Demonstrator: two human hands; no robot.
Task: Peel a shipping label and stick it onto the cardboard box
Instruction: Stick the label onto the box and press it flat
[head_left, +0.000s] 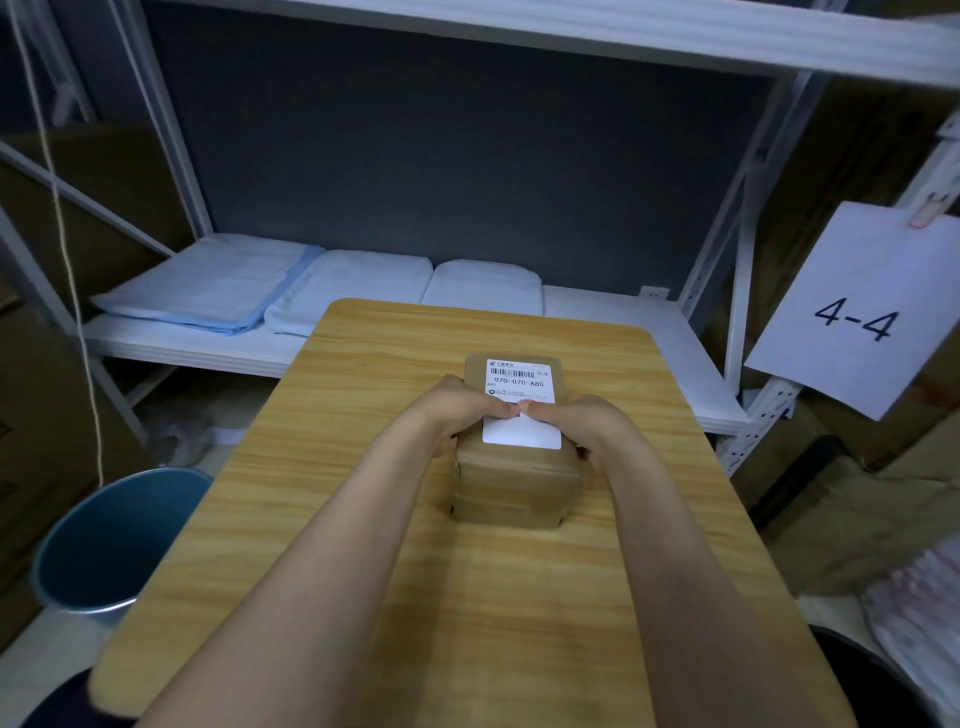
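A small brown cardboard box (511, 480) stands in the middle of the wooden table (363, 467). A white shipping label (521, 382) with a barcode and "070-070-A80" lies flat on the box's top. My left hand (470, 410) clasps the box's left side, its thumb lying across the middle of the label. My right hand (584, 423) clasps the right side, and its thumb meets the left thumb tip to tip on the label. The fingers of both hands are hidden behind the box's sides.
A blue bin (111, 540) stands on the floor left of the table. Behind the table a white shelf (171, 343) carries folded pale blue and white cloths (208, 283). A paper sign (862, 312) reading "4-4" hangs at the right. Cardboard boxes (857, 499) crowd the right side.
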